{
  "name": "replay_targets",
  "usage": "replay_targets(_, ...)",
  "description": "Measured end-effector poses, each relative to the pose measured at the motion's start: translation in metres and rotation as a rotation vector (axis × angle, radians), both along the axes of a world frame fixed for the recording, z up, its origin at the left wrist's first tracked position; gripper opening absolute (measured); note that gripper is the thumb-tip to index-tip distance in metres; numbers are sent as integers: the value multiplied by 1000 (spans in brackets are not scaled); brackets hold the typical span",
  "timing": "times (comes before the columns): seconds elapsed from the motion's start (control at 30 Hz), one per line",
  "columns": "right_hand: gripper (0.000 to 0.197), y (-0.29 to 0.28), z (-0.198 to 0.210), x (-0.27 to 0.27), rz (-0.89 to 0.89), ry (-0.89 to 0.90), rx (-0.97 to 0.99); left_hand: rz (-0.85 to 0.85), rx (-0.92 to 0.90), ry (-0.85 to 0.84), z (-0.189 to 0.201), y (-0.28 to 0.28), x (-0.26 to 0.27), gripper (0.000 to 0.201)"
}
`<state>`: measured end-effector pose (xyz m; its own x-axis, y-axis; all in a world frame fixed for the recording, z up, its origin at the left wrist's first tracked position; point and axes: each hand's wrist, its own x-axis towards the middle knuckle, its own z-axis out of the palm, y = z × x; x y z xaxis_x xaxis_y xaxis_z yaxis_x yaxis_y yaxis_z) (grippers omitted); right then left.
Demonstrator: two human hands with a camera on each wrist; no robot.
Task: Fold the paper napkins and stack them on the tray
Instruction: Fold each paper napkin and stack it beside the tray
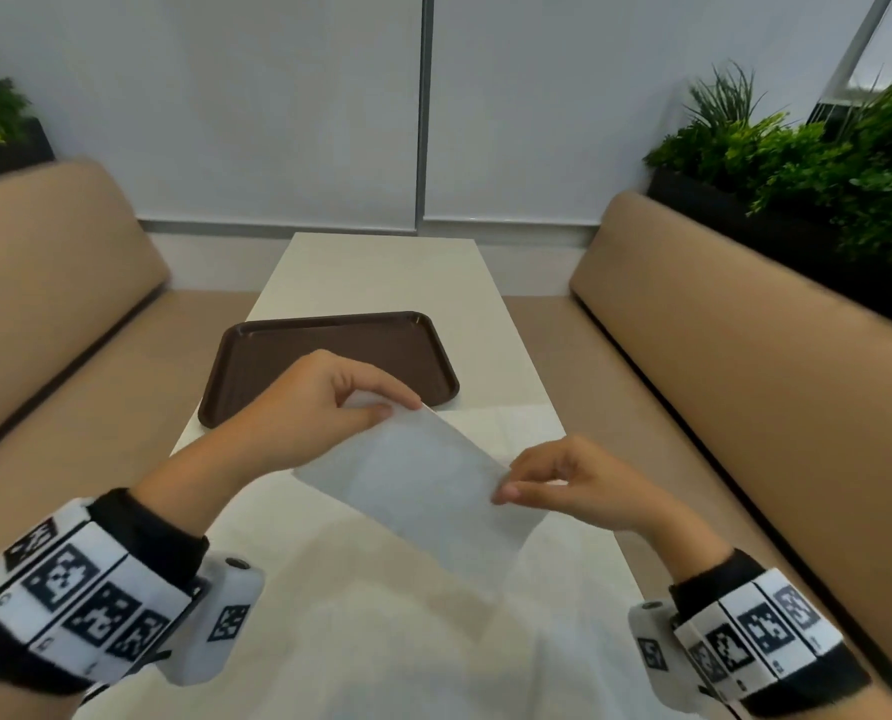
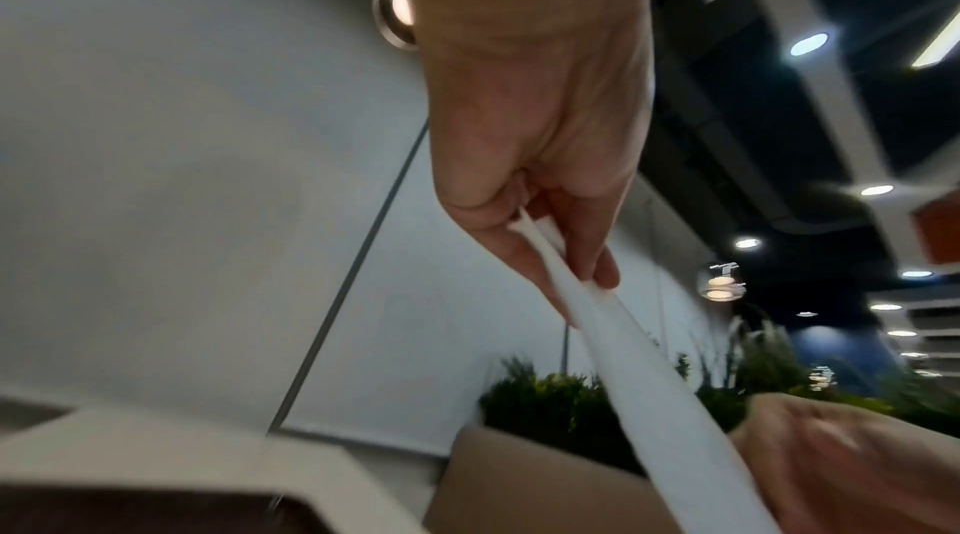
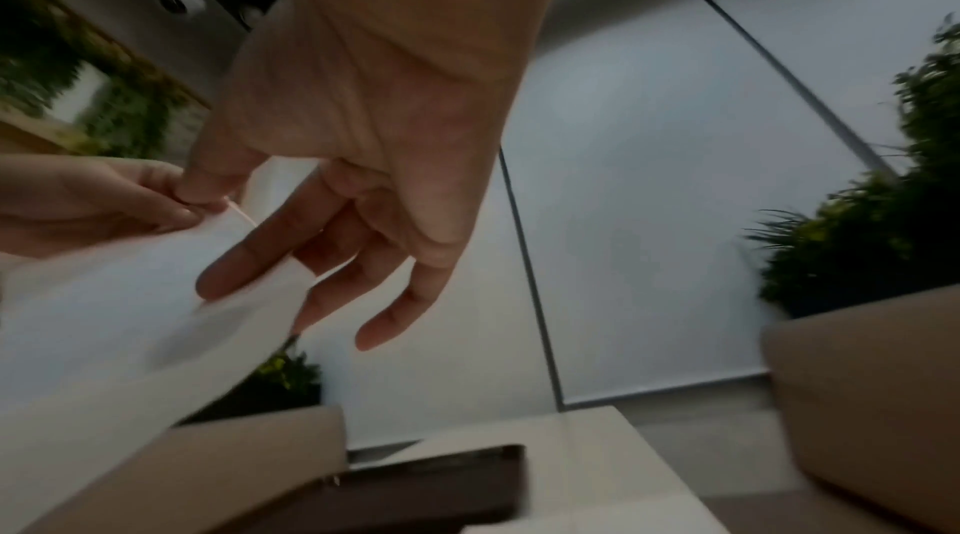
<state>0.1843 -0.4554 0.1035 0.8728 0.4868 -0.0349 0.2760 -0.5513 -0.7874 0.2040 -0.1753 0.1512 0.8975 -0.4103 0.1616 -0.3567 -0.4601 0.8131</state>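
Observation:
A white paper napkin (image 1: 423,475) hangs in the air over the near part of the table, slanted from upper left to lower right. My left hand (image 1: 387,407) pinches its far corner between thumb and fingers; the left wrist view shows that left hand (image 2: 561,268) closed on the napkin (image 2: 649,399), which shows two layers at the grip. My right hand (image 1: 506,493) pinches the napkin's right edge. In the right wrist view the right hand (image 3: 218,231) has its thumb above the napkin (image 3: 104,317) and straight fingers below it. The brown tray (image 1: 329,350) lies bare beyond my hands.
The long white table (image 1: 381,272) runs away from me toward a white wall. More white paper (image 1: 506,423) lies flat on it right of the tray, and a pale sheet (image 1: 381,641) covers the near end. Tan benches (image 1: 745,356) flank both sides, with green planters (image 1: 797,163) behind.

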Motion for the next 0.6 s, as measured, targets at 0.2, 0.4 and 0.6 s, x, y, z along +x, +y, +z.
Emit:
replay_targets(0.2,9,-42,-36,45,-311,126,113,87,-139,350,-69,-29,55,35)
replay_targets(0.4,22,-61,-68,124,-623,154,267,276,-318,462,-134,-82,130,28)
replay_targets(0.6,42,-64,-110,178,-637,119,-123,315,-91,458,-177,-116,179,48)
